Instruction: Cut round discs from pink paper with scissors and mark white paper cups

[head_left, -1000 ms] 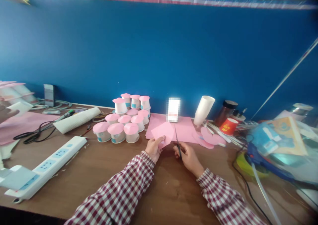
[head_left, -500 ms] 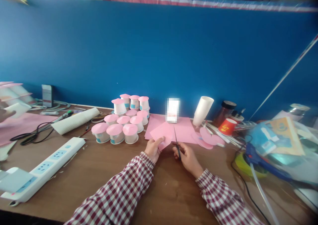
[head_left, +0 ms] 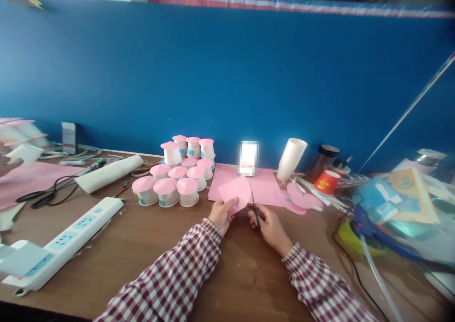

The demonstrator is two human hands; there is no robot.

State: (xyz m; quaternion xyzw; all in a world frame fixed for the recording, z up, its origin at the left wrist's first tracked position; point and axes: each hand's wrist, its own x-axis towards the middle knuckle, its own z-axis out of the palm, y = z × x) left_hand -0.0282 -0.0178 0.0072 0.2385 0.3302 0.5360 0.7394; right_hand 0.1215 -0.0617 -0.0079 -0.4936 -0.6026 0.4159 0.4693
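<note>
My left hand (head_left: 221, 214) pinches a piece of pink paper (head_left: 235, 192) between thumb and fingers, near the middle of the table. Close on its right, my right hand (head_left: 269, 223) is closed around dark scissors (head_left: 255, 209), whose blades point away from me beside the paper's right edge. Behind both hands lie flat pink sheets (head_left: 265, 182). Several pink paper discs (head_left: 296, 198) overlap to the right of the sheets. Left of my hands stand several paper cups with pink tops (head_left: 166, 192), some of them stacked at the back.
A white power strip (head_left: 67, 239) and a stack of white cups (head_left: 110, 173) lie left. Another person's hand (head_left: 5, 165) shows at the far left. A red cup (head_left: 326, 182), a leaning white cup stack (head_left: 291, 158) and a blue glue gun (head_left: 384, 237) are right.
The pink paper has turned slightly and shifted a little to the right in my left hand. The scissors have tilted slightly. The whole view has shifted a little.
</note>
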